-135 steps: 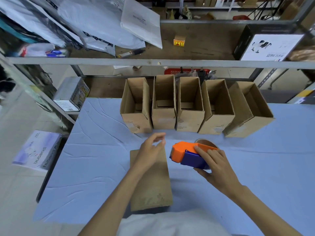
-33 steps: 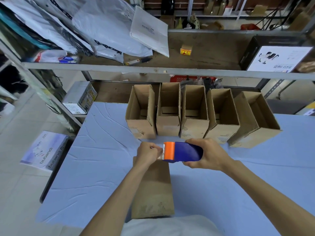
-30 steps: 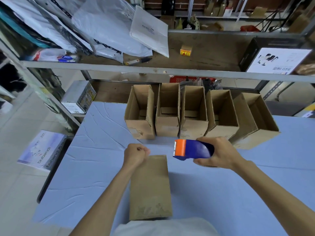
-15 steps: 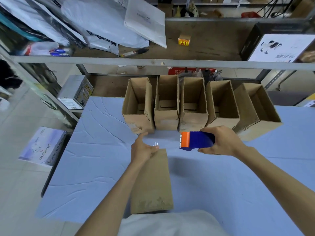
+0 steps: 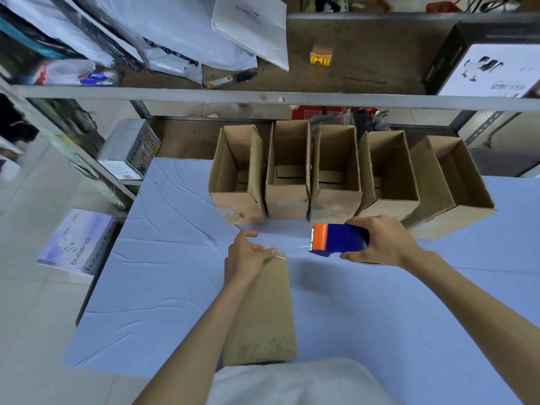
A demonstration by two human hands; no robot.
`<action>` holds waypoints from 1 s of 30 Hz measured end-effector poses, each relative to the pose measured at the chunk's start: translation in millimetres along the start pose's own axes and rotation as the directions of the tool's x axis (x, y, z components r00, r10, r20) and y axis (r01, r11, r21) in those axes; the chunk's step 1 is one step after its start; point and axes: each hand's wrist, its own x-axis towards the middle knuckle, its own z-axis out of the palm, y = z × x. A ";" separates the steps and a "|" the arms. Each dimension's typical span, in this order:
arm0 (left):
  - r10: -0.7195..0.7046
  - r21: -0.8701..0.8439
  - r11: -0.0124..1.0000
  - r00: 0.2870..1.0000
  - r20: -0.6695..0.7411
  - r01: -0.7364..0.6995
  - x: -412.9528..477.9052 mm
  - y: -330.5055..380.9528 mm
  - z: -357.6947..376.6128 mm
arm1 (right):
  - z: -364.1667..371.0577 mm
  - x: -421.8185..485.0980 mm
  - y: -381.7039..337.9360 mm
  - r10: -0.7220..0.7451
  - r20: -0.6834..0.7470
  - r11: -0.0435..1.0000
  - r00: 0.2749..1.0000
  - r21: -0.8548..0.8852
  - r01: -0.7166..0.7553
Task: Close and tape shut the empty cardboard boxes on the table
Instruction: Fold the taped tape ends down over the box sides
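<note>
Left hand (image 5: 247, 255) lies flat, fingers together, pressing the far end of the closed box (image 5: 263, 311) on the blue table (image 5: 163, 258); it grips nothing. A thin strand of tape spans from there toward the tape dispenser (image 5: 339, 240), just right of it and raised. Right hand (image 5: 382, 242) wraps the dispenser body. Behind: five open boxes (image 5: 336, 176) in a row, touching; the shelf rail (image 5: 263, 97) crosses above them.
</note>
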 end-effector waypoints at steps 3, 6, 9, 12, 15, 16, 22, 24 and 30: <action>0.000 0.029 1.000 1.000 -0.006 0.000 -1.3 1.4 0.6 | 1.0 1.9 1.2 0.003 0.008 1.000 1.000 0.003 -0.003; 0.000 0.036 0.999 1.000 -0.004 0.000 -1.7 1.4 0.6 | 1.5 2.7 1.5 0.007 0.014 1.000 1.000 0.004 -0.008; 0.003 0.039 0.999 1.000 -0.001 -0.003 -2.7 0.6 0.6 | 2.3 2.1 2.3 0.003 0.008 1.000 1.000 0.002 -0.003; 0.005 0.041 0.999 1.000 0.001 -0.005 -5.7 0.8 1.0 | 3.4 -0.6 3.2 -0.006 0.001 1.000 1.000 0.000 0.006; 0.009 0.053 0.999 1.000 -0.002 -0.009 -8.9 1.2 1.1 | 5.3 -3.6 4.0 -0.005 0.007 1.000 1.000 0.004 0.005; 0.010 0.059 0.998 1.000 -0.003 -0.010 -9.9 1.8 1.0 | 5.9 -4.3 4.1 -0.005 0.008 1.000 1.000 0.003 0.005; 0.032 0.098 0.995 0.999 -0.014 -0.031 -18.0 11.3 2.9 | 7.3 -5.1 2.4 0.005 0.017 1.000 1.000 -0.012 -0.005; 0.057 0.150 0.987 0.998 -0.030 -0.052 -20.9 15.1 4.6 | 8.0 -4.6 1.5 0.009 0.023 1.000 1.000 -0.021 -0.008; 0.133 0.324 0.940 0.990 -0.042 -0.112 -27.9 22.9 5.3 | 9.2 -4.1 -0.1 0.027 0.043 1.000 0.999 -0.014 -0.026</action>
